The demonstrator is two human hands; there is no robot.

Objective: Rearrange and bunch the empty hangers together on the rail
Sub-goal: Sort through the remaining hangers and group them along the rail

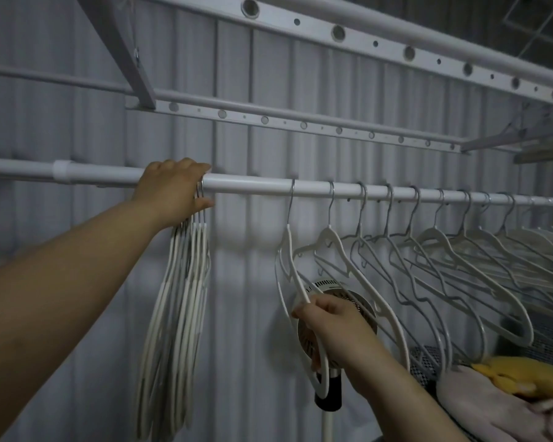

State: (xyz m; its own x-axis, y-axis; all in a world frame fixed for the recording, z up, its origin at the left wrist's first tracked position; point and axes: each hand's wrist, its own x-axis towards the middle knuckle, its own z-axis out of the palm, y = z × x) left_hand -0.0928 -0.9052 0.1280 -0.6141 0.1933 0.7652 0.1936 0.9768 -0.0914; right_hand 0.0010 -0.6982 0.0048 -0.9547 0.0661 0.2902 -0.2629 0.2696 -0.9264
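Left hand [173, 189] grips rail [253, 183] over bunched hangers [179, 298]; right hand [332, 323] pinches 1 hanger [289, 260]

Rail [253, 181]: white. Bunched hangers [179, 298] at left: white arms, silver hooks. Single hanger [289, 260] beside them & row of hangers [444, 250] to the right: same white w/ silver-grey hooks. Fan [342, 301] behind: white grille, black neck. Far wall [253, 74]: grey, vertical ribbed stripes. Upper rack bars [300, 122]: white w/ row of round holes. Near right: yellow cloth [505, 374] on pale pink cloth [479, 406].
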